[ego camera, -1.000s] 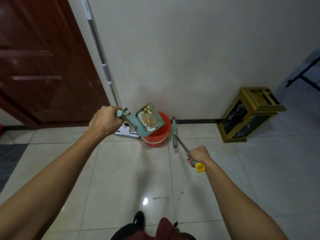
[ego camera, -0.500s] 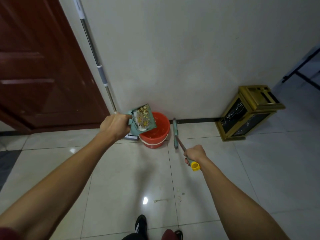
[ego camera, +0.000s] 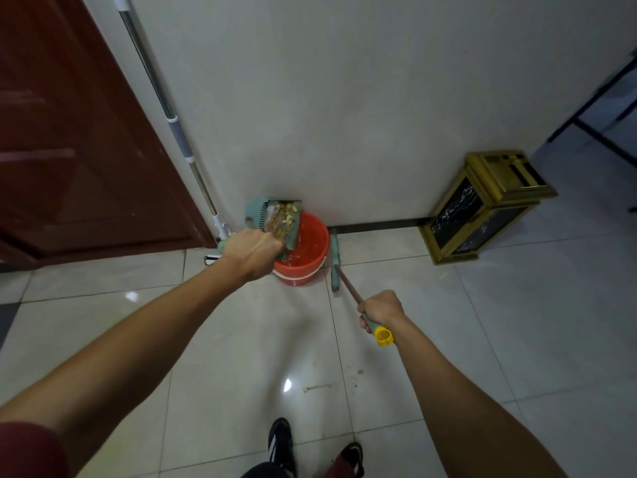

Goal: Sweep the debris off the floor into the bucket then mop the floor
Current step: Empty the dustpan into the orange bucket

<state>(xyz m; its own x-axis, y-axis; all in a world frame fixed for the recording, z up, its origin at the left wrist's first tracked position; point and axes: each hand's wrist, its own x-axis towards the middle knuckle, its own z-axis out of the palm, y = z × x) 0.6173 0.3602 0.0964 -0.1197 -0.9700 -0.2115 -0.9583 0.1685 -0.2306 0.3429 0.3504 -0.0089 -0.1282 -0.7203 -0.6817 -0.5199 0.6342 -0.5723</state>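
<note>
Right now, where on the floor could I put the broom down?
Bare tiles lie between the broom and the gold bin, and left of the red bucket below the door. It is crowded around the bucket, where the mop leans.

Dark red door [ego camera: 69,139] at left, white wall [ego camera: 344,98] ahead. Gold-framed bin [ego camera: 482,208] (black marbled panels) by wall at right. Black frame legs [ego camera: 593,129] far right. Black shoes [ego camera: 281,443] at bottom edge.
</note>
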